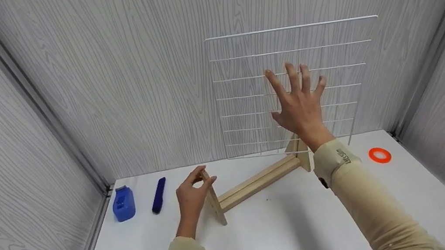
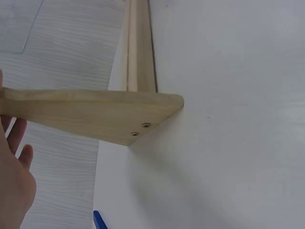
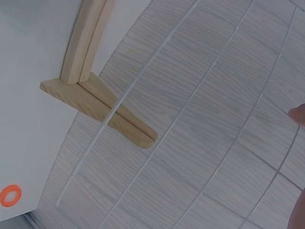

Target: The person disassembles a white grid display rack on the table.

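Note:
A light wooden stand (image 1: 260, 183) lies slantwise on the white table, two long rails joining an upright end board at each side. My left hand (image 1: 191, 196) holds the top of the near-left end board (image 1: 215, 203) between thumb and fingers. Two screw heads (image 2: 146, 125) show low on that board in the left wrist view. Behind the stand, a white wire grid (image 1: 292, 27) stands upright before the back wall. Spread wide, the fingers of my right hand (image 1: 302, 111) overlap its wires. In the right wrist view, grid wires cross in front of the far end board (image 3: 76, 95).
Left on the table are a blue tape dispenser (image 1: 123, 204) and a slim dark blue object (image 1: 159, 196). A flat orange ring (image 1: 380, 155) lies at the right. Grey wood-patterned walls (image 1: 133, 89) close in the back and both sides.

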